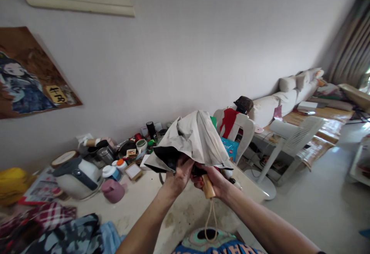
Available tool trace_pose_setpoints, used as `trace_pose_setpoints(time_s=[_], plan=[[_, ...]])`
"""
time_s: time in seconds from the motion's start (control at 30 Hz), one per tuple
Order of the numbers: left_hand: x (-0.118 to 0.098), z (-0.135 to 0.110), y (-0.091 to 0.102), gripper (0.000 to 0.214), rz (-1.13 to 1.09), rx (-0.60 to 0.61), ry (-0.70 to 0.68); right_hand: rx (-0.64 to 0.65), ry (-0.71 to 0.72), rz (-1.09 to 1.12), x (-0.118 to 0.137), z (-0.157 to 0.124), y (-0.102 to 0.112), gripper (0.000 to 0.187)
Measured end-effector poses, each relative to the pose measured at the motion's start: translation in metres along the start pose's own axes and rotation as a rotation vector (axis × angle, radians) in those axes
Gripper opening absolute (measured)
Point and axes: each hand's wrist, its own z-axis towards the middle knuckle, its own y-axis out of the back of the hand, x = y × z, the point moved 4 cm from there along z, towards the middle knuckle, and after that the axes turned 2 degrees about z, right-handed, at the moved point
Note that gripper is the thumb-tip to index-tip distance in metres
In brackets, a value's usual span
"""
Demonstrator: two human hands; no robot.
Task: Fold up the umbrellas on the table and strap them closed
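One slack umbrella (199, 138) was held over the stained counter (133, 204): right hand (215, 179) wrapped round the handle (208, 188), left hand (182, 173) tucked under the cloth (185, 144), its grip hidden. It looked light and soft, the stiff handle the surest hold. From it, a kettle (79, 177) stood at eight o'clock, a fan (276, 152) at three, a sofa (287, 101) at two.

Light comes from the far right, beside the curtain (347, 42), leaving glare on the mat (332, 125) and a sheen on the floor (326, 186). The worktop (138, 207) is dimmer, with soft shading in the folds of the umbrella (195, 134). Wide-angle distortion stretches the edges, and the clothes (66, 236) at lower left look slightly blurred.
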Motion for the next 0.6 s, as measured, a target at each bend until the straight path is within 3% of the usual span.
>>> trace_pose_setpoints(time_s=[0.23,0.37,0.43,0.5,0.6], plan=[[-0.008,0.002,-0.002,0.029,-0.039,-0.069,-0.018,0.108,0.015,0.110,0.001,-0.002,-0.002,0.029],[-0.015,-0.010,0.002,0.024,-0.059,-0.121,-0.077,0.119,0.070,0.135,0.010,-0.006,0.005,0.037],[-0.015,-0.019,0.007,0.019,-0.170,-0.130,-0.093,0.106,0.109,0.136,0.017,-0.011,0.010,0.039],[-0.009,-0.026,0.014,0.015,-0.361,-0.121,-0.024,0.112,0.131,0.094,0.024,-0.016,0.015,0.040],[0.008,-0.033,0.024,0.010,-0.537,-0.168,0.246,0.144,0.150,-0.003,0.031,-0.022,0.020,0.040]])
